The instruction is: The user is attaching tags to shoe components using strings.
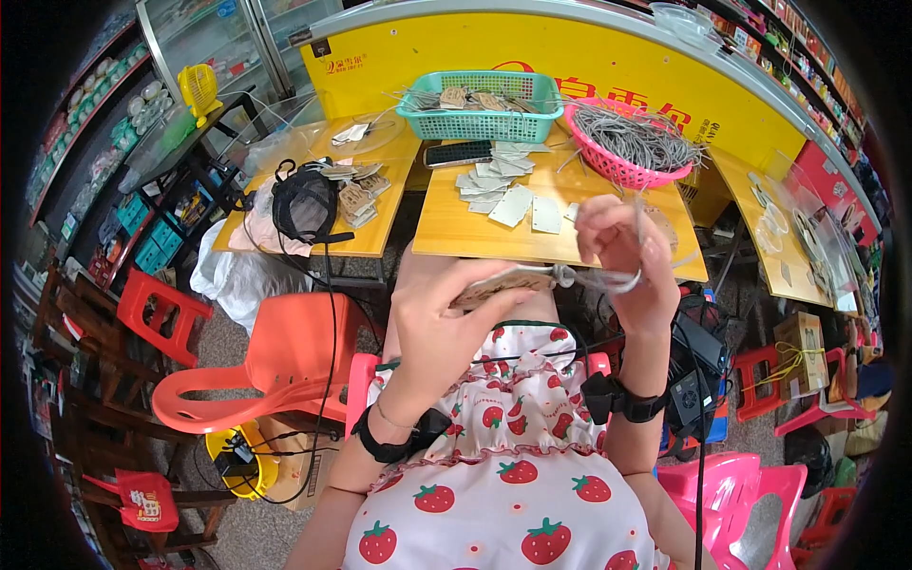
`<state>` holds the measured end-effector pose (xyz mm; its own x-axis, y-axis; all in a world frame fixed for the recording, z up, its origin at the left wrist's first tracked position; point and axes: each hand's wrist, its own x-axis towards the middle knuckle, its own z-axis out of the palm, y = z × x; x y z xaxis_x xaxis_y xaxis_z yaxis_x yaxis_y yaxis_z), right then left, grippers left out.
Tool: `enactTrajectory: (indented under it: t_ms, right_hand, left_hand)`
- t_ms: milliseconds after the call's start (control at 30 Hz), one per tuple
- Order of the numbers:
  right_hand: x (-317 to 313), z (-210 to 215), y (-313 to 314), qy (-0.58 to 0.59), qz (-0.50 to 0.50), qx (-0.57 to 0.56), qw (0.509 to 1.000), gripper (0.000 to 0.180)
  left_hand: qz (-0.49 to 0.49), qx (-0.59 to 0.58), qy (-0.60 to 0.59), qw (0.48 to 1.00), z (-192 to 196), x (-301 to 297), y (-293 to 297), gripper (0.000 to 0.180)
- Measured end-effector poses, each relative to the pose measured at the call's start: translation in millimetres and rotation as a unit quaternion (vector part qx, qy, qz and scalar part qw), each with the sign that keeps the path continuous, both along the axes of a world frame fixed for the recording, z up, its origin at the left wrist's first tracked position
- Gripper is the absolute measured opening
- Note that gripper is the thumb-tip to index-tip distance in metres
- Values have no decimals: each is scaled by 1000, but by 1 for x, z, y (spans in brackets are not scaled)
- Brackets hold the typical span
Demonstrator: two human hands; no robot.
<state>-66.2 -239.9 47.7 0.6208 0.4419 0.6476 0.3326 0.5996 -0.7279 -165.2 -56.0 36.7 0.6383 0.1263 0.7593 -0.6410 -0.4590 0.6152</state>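
Observation:
My left hand [439, 318] pinches a flat brown card tag [494, 288] held level in front of me. My right hand [619, 249] is raised just right of it, fingers closed on a thin grey string [608, 279] that loops from the tag's end. Both hands hover above my lap, near the front edge of a small wooden table [456, 228]. On that table lie several pale card tags [503, 190] and a dark phone [458, 153].
A green basket [480, 119] of tags and a pink basket [622, 142] of grey strings stand at the table's back. A second wooden table [285, 204] at left carries a black mesh item. Orange plastic chair [275, 361] left, pink stools right.

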Motion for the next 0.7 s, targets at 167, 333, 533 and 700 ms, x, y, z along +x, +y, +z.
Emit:
enactTrajectory:
  t_ms: [167,333,533,700]
  right_hand:
    - [0,-3,5,-49,7,-46,998,51]
    - [-4,-5,8,-80,-53,-119,988,26]
    - [-10,-1,11,-35,-62,-129,989,19]
    - [-13,-4,18,-51,-74,-130,988,16]
  left_hand:
    - [-60,-149,166,973,2,-1,-3,27]
    - [-71,-154,184,968,3,-1,-4,26]
    - [-83,-178,204,959,2,0,-5,25]
    - [-67,-156,165,972,-3,2,-4,23]
